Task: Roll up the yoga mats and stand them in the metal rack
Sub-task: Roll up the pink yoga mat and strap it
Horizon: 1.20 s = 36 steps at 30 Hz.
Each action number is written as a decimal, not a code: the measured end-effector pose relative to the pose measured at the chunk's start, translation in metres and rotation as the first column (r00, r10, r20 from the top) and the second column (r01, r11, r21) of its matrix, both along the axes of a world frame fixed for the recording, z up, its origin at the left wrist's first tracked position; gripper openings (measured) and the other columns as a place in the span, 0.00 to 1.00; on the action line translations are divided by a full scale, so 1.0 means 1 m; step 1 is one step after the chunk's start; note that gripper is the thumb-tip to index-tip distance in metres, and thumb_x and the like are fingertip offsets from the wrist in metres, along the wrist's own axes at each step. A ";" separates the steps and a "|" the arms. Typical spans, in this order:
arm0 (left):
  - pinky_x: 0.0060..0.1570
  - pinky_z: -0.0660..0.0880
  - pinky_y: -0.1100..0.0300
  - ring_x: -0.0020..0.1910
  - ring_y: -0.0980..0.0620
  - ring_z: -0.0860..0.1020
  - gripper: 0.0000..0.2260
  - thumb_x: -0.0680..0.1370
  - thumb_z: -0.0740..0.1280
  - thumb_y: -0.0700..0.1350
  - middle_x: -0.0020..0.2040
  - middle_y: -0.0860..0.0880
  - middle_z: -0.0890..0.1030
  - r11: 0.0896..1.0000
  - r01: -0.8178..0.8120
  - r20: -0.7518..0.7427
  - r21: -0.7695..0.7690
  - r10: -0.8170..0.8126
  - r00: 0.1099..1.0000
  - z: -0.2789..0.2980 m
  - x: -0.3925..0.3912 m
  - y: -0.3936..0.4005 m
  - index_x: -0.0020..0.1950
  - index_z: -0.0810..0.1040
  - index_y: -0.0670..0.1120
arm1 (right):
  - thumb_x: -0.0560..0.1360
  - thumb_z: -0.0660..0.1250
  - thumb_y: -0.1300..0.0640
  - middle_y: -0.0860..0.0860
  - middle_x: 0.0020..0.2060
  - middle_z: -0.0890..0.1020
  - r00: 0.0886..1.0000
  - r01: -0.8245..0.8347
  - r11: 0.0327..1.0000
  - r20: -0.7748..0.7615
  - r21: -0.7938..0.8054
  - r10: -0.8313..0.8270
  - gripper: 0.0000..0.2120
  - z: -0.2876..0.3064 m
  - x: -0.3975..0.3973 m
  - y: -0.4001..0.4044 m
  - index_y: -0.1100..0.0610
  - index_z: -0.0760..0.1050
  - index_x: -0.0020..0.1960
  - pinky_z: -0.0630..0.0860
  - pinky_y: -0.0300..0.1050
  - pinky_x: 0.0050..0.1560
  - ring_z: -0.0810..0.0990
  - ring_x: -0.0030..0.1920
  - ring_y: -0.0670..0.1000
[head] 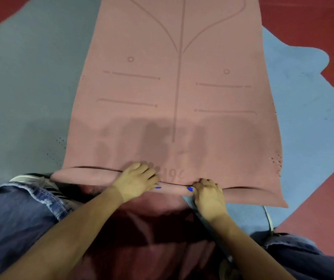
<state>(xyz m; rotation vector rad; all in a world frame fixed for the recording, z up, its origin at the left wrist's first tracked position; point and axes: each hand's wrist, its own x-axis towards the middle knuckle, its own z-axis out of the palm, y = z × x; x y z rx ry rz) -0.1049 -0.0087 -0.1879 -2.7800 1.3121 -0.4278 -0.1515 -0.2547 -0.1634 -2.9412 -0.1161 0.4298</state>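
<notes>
pink mat [174,81]: lies flat on the floor ahead of you, over a grey mat [26,93] and a blue mat [307,110].
near edge: curled into a thin roll [89,175] under your palms.
left hand [136,181]: fingers closed down over the roll.
right hand [208,194]: curled, clamped on the roll, just beside the left.

Red floor [303,17], blue jeans [10,219], striped sneaker [38,180]
</notes>
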 end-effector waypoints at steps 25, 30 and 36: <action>0.18 0.66 0.60 0.24 0.44 0.77 0.15 0.72 0.55 0.51 0.32 0.45 0.77 0.705 -0.698 -0.468 0.122 0.661 0.586 0.007 -0.016 -0.013 0.38 0.76 0.42 | 0.73 0.71 0.55 0.58 0.45 0.73 0.993 0.091 0.989 -0.089 0.116 -0.081 0.13 -0.001 0.006 -0.011 0.63 0.73 0.50 0.76 0.54 0.46 0.74 0.44 0.59; 0.50 0.71 0.49 0.46 0.42 0.77 0.22 0.71 0.58 0.51 0.53 0.42 0.78 0.670 -0.738 -0.399 0.084 0.701 0.591 0.005 -0.010 -0.011 0.58 0.76 0.40 | 0.68 0.76 0.56 0.56 0.38 0.75 0.998 0.032 0.983 0.045 0.181 -0.041 0.13 -0.006 0.002 -0.014 0.63 0.75 0.42 0.79 0.53 0.38 0.76 0.37 0.58; 0.66 0.62 0.40 0.65 0.44 0.71 0.25 0.70 0.57 0.47 0.60 0.44 0.76 0.748 -0.649 -0.428 0.143 0.638 0.640 0.004 0.002 -0.009 0.66 0.74 0.42 | 0.81 0.50 0.43 0.56 0.40 0.75 0.930 -0.195 0.961 0.349 0.197 0.118 0.23 -0.012 -0.004 -0.032 0.60 0.74 0.46 0.70 0.47 0.45 0.73 0.40 0.57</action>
